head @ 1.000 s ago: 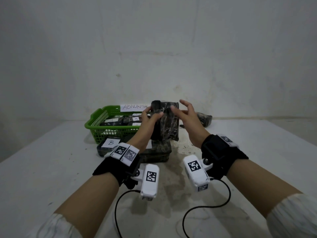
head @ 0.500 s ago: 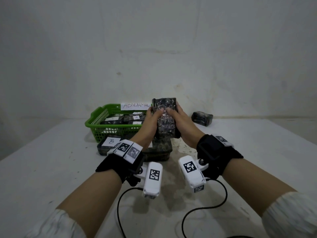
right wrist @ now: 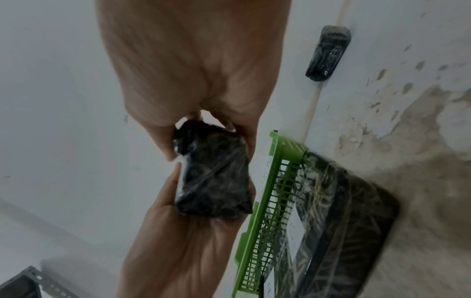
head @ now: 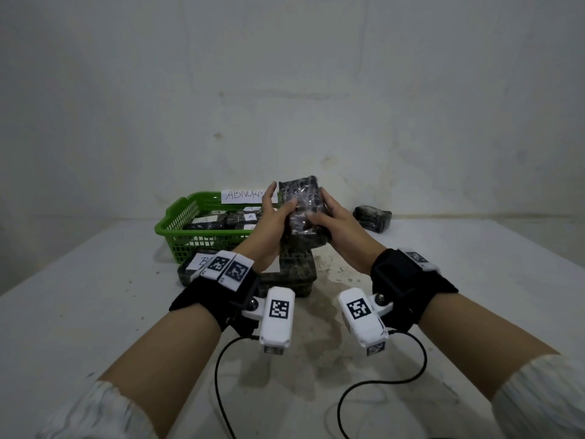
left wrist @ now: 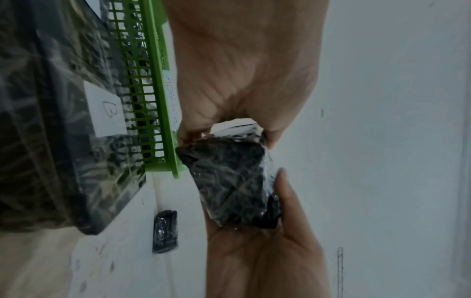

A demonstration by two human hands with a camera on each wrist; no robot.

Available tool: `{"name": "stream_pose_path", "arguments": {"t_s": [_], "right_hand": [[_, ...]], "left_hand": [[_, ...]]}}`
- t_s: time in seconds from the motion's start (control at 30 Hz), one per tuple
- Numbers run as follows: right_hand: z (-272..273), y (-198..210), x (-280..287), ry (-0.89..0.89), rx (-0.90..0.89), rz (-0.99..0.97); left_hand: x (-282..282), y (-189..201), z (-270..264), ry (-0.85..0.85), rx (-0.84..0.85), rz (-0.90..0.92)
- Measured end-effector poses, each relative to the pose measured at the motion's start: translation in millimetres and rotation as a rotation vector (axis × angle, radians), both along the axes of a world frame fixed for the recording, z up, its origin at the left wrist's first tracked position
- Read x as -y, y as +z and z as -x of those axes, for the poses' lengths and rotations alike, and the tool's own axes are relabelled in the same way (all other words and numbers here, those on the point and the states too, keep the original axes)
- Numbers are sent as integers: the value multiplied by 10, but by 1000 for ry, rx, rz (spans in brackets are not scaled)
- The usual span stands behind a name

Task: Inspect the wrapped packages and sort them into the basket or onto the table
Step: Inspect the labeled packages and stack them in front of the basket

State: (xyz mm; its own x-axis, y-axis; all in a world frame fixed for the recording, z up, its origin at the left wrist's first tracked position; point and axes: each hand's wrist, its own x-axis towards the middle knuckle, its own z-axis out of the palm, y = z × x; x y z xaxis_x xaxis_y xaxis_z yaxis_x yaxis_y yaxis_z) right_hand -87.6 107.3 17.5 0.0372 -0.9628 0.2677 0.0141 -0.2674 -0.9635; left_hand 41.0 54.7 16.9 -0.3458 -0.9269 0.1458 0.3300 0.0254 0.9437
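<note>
Both hands hold one dark, plastic-wrapped package [head: 300,204] upright above the table, in front of the green basket [head: 177,217]. My left hand [head: 280,199] grips its left edge, thumb on the near face. My right hand [head: 319,207] grips its right edge, fingers curled behind. The left wrist view shows the package [left wrist: 229,181] pinched between the two hands, as does the right wrist view, where the package [right wrist: 214,173] hangs beside the basket [right wrist: 267,191]. The basket holds several labelled dark packages.
A paper sign [head: 247,196] stands on the basket's far rim. A flat package labelled B [head: 196,267] and a larger dark wrapped package [head: 294,274] lie below the hands. One small package [head: 373,218] lies by the wall, back right. Cables trail over the stained table [head: 474,264].
A second ago my right hand was spread open beside the package, which the left hand held alone. It has closed on the package, and both hands have turned it and lifted it slightly.
</note>
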Motion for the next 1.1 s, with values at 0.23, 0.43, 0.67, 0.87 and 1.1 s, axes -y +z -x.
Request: {"name": "stream_pose_path", "arguments": {"t_s": [0.23, 0.43, 0.67, 0.87, 1.1], "right_hand": [[-53, 22, -47, -130, -196, 122], [-48, -77, 126, -241, -348, 185], [-8, -88, 48, -171, -391, 128], [134, 30, -28, -4, -80, 24], [128, 112, -74, 32, 11, -127]], "left_hand": [[41, 70, 6, -143, -45, -290], [-4, 48, 25, -183, -94, -354], [-17, 23, -5, -188, -83, -377], [63, 10, -69, -132, -203, -166], [-26, 1, -41, -149, -113, 205]]}}
